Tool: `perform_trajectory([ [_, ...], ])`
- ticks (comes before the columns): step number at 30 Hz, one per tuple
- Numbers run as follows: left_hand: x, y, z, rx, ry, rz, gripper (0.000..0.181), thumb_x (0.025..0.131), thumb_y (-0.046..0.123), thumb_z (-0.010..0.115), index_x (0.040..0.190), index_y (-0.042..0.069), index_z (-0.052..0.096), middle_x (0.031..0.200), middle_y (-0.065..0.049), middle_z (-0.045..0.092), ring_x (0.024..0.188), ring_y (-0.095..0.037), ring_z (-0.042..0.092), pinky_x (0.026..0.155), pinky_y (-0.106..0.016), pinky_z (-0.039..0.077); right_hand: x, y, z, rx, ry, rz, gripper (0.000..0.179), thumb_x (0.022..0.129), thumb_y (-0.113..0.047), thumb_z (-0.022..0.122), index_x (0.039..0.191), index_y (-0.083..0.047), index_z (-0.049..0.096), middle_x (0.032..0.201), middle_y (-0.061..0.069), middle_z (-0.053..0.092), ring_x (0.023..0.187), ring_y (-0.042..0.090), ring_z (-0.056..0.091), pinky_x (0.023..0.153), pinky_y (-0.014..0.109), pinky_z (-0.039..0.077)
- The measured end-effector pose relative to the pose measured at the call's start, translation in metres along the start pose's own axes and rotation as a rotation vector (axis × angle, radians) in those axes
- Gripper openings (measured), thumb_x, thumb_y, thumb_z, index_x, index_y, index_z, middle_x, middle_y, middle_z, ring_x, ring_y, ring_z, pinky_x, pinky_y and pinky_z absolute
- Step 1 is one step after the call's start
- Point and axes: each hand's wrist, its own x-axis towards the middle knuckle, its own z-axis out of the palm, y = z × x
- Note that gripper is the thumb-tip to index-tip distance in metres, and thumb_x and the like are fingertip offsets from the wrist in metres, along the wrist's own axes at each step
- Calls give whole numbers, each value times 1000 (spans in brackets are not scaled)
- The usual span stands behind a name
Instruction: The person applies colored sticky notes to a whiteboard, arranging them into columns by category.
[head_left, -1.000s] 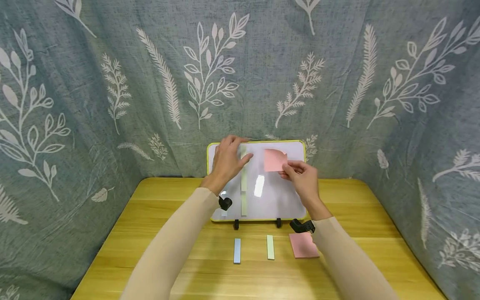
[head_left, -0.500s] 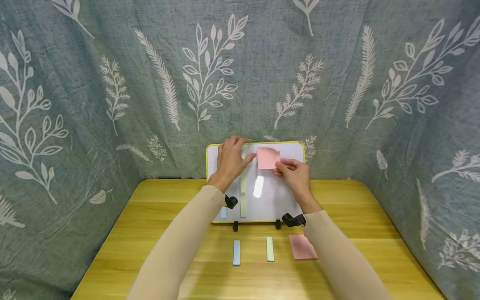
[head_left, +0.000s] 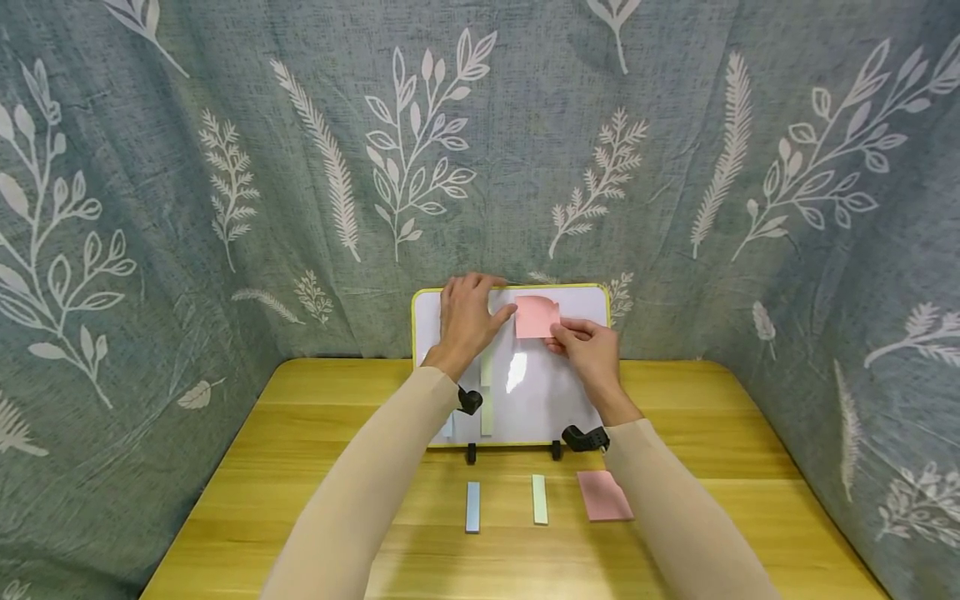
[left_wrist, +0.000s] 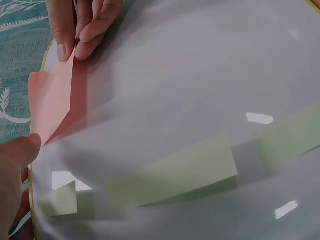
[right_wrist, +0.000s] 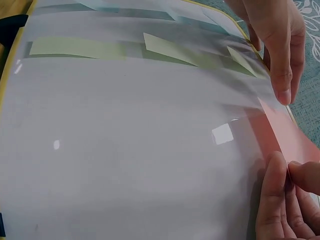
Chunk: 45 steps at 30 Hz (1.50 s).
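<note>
A pink sticky note (head_left: 537, 317) is held before the upper part of a whiteboard (head_left: 555, 392) with a yellow rim. My right hand (head_left: 588, 354) pinches the note's lower right corner between thumb and fingers. At the board's top edge, my left hand (head_left: 468, 321) has its fingers over the rim and its thumb extended to the note's left edge; whether the thumb touches is unclear. In the left wrist view the note (left_wrist: 55, 100) stands tilted off the board, casting a shadow. Green paper strips (right_wrist: 75, 47) and blue strips (right_wrist: 145, 11) stick to the board in rows.
On the wooden table (head_left: 315, 458) before the board lie a blue strip pad (head_left: 472, 507), a green strip pad (head_left: 540, 500) and a pink note pad (head_left: 604, 496). Black feet (head_left: 472, 453) support the board. A patterned curtain (head_left: 525, 167) hangs behind.
My right hand has carried the pink note left along the board, then stayed nearly still. My left hand has shifted slightly right, bringing its thumb to the note's edge.
</note>
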Motion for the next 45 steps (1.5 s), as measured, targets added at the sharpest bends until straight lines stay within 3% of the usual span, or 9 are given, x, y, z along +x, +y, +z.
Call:
perform_trajectory([
  [14, 3, 4, 8, -15, 29, -25, 44, 108, 44, 86, 147, 25, 79, 148, -8, 75, 145, -35, 66, 148, -60, 23, 0, 0, 3, 10, 19, 8, 38, 108, -7, 84, 138, 15, 74, 90, 3, 87, 77, 10, 86, 80, 26, 71],
  [19, 3, 5, 9, 4, 43, -28, 42, 108, 43, 86, 145, 23, 80, 145, -8, 76, 142, -35, 67, 147, -61, 25, 1, 0, 5, 19, 26, 16, 37, 108, -5, 83, 137, 17, 74, 96, 11, 88, 75, 10, 86, 80, 26, 71],
  [26, 4, 7, 11, 4, 58, -33, 40, 108, 41, 87, 144, 23, 81, 144, -8, 77, 141, -35, 68, 147, -61, 25, 1, -1, 5, 11, 30, 22, 34, 108, -5, 83, 135, 15, 75, 90, 6, 87, 76, 11, 87, 80, 27, 72],
  [34, 7, 10, 12, 6, 61, -34, 39, 109, 42, 86, 143, 23, 81, 143, -8, 77, 139, -35, 69, 147, -61, 25, 1, -5, 4, -15, 45, 47, 36, 108, -8, 85, 136, 12, 77, 95, 9, 88, 78, 12, 87, 81, 28, 72],
  [45, 10, 15, 17, 28, 62, -102, 36, 110, 47, 83, 139, 26, 82, 142, -5, 77, 139, -32, 69, 148, -58, 23, -1, -5, 7, -6, 66, 47, 32, 106, -3, 84, 133, 14, 76, 90, 7, 87, 75, 12, 86, 79, 27, 72],
])
